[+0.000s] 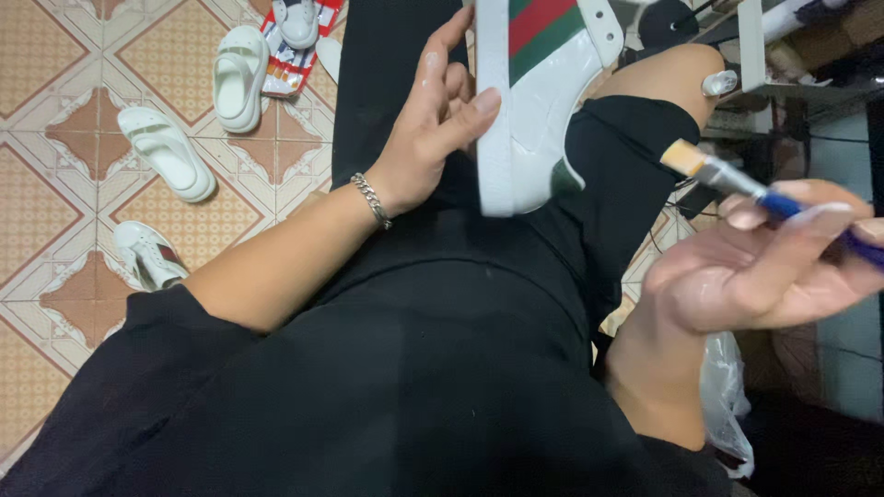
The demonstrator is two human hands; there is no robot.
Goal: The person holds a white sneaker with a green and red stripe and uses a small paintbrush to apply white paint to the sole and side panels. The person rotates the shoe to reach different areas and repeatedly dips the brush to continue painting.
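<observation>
The white leather sneaker with a green-and-red woven stripe point(534, 83) stands on edge over the person's lap, against black clothing, its thick white rubber sole turned toward the left hand point(433, 129). That hand clamps the sole, thumb pressed on its edge and fingers curled behind. The shoe looks light and fairly stiff, its smooth glossy upper likely slippery, so the firm sole seems the safest place to grip. The right hand point(755, 276) pinches a blue-handled paintbrush with a metal ferrule and pale flat bristles point(727, 175) between thumb and fingertips, bristles pointing toward the shoe but apart from it. On the patterned orange floor tiles point(64, 110) lie chunky white foam slides point(239, 78) and another white sneaker point(147, 253).
</observation>
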